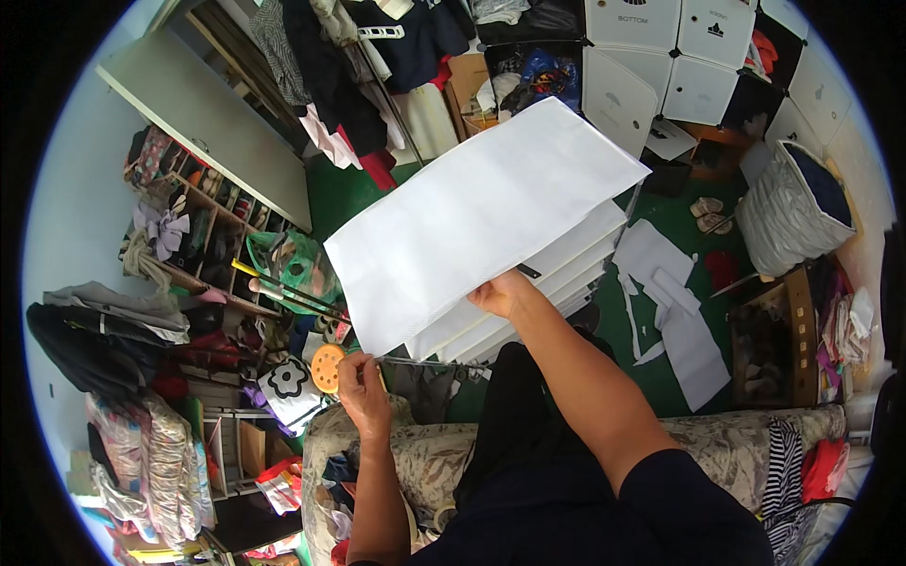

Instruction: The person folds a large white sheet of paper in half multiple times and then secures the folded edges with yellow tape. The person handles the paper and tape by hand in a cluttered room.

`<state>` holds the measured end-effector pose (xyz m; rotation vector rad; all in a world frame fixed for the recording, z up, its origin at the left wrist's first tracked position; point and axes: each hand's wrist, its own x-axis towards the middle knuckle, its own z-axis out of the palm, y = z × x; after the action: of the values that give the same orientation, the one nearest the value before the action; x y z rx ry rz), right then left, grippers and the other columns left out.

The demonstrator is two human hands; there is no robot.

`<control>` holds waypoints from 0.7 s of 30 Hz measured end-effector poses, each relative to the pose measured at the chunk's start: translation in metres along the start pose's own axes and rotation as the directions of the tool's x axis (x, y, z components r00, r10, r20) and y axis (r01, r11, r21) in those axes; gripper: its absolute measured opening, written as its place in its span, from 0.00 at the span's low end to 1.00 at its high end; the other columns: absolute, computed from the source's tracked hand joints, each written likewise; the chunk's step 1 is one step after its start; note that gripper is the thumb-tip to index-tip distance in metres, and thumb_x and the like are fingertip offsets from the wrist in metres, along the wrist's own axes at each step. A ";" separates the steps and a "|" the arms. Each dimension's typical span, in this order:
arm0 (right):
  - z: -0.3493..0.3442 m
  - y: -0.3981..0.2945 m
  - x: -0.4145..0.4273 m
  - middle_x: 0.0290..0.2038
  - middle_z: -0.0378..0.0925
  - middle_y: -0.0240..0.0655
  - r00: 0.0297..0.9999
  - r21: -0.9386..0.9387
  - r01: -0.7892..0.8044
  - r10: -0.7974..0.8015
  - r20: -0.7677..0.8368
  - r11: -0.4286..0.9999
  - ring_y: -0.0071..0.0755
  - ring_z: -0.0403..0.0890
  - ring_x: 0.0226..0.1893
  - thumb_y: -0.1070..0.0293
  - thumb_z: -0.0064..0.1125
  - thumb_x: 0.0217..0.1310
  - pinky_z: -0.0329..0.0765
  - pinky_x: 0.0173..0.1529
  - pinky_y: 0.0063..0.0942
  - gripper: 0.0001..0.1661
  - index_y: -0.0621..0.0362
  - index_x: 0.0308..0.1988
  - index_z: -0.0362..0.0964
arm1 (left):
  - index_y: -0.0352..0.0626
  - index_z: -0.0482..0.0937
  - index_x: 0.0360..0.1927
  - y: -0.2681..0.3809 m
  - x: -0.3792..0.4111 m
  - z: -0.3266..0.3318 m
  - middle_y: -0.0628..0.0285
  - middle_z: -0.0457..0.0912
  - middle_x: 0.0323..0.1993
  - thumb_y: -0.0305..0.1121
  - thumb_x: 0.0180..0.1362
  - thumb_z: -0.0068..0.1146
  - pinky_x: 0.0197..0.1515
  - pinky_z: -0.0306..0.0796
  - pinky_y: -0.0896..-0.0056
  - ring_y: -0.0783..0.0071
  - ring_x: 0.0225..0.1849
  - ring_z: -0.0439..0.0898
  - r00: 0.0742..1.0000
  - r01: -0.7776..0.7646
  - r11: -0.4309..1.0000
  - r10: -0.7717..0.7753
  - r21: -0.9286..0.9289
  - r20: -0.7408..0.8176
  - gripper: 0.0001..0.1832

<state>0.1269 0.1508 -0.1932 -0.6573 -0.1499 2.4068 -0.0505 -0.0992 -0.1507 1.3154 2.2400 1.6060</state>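
A large white sheet (481,198) lies tilted across the view, its near left corner pinched in the fingertips of my left hand (364,389). Farther right, the fingers of my right hand (499,291) close on the sheet's near edge, with the thumb partly hidden. Several more white sheets or panels (566,272) show in offset layers under it. Beside my right wrist a short black strip-like piece (529,271) with a small hole pokes out from below the sheet; whether my hand touches it I cannot tell.
White offcuts (683,339) lie on the green floor (630,396) at right. An upholstered seat (694,439) with a leaf-like pattern is close behind me. At left stand a loaded shoe rack (212,233) and an orange round stool top (327,368). White cube cabinets (630,85) and hanging clothes (354,85) fill the back.
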 end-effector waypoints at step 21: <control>-0.020 0.011 -0.044 0.37 0.82 0.32 0.977 -0.188 0.083 -0.042 0.210 0.979 0.29 0.84 0.36 0.71 0.62 0.68 0.81 0.37 0.27 0.06 0.55 0.44 0.77 | 0.35 0.77 0.40 0.016 0.017 -0.007 0.50 0.81 0.51 0.17 0.63 0.54 0.46 0.75 0.65 0.59 0.46 0.82 0.969 -0.244 0.948 0.246 0.203 0.013 0.05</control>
<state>0.1607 0.1147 -0.1952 -0.4811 -0.4930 2.4135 -0.0551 -0.0921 -0.1279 1.7014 2.3820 1.4864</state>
